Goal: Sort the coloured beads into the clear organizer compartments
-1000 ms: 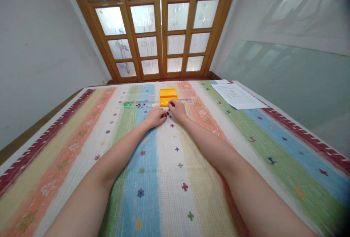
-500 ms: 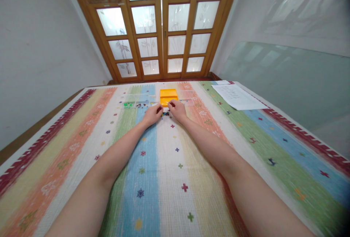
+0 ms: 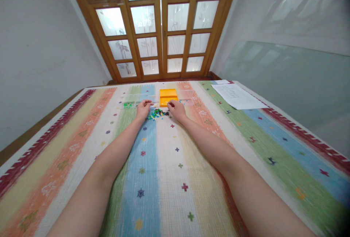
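Note:
A pile of small coloured pieces [image 3: 156, 114], green, blue, yellow and dark, lies on the cloth between my hands. My left hand [image 3: 143, 109] is over the right part of a clear divided box [image 3: 128, 100], its fingers pinched together; anything between them is too small to make out. Green pieces [image 3: 127, 105] fill one compartment of that box. My right hand [image 3: 176, 109] is at the front right edge of an open yellow box [image 3: 168, 93], thumb and finger closed together. What it holds, if anything, is too small to see.
A clear lid or tray [image 3: 188, 96] with a few blue bits is right of the yellow box. Printed paper sheets [image 3: 236, 96] lie at the back right. A striped cloth [image 3: 169, 178] covers the table. Wooden glazed doors [image 3: 162, 36] stand behind it.
My left hand has moved left and slightly away, from above the pile to the clear box, uncovering the coloured pieces. My right hand has barely shifted.

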`<move>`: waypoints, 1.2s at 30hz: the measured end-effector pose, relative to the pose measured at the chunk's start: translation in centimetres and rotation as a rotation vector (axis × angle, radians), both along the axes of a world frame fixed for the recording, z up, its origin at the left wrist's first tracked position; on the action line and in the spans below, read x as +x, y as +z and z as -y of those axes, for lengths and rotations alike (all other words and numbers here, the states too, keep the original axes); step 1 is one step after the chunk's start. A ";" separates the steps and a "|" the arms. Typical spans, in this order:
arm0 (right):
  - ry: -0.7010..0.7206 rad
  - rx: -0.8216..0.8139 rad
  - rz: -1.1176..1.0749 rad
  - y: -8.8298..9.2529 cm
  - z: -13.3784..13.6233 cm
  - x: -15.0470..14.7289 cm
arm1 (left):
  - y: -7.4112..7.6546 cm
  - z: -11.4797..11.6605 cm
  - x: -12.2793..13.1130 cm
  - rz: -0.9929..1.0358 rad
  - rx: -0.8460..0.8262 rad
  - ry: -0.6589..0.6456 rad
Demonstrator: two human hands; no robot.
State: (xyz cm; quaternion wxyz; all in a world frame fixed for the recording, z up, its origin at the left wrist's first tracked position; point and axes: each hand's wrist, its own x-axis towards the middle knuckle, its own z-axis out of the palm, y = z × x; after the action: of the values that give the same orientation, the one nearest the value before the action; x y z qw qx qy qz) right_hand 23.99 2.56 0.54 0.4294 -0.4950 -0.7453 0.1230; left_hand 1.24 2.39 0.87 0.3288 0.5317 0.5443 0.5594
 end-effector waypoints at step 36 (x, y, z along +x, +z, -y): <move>0.010 -0.008 0.034 -0.1 -0.1 -0.2 | 1.5 3.3 2.1 -1.065 0.305 -0.343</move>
State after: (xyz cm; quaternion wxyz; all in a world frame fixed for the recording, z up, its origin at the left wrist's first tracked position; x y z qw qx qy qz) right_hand 23.82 2.61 0.44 0.4139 -0.4949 -0.7546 0.1198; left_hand 3.37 -0.86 2.36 0.0155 0.8618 0.4540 0.2256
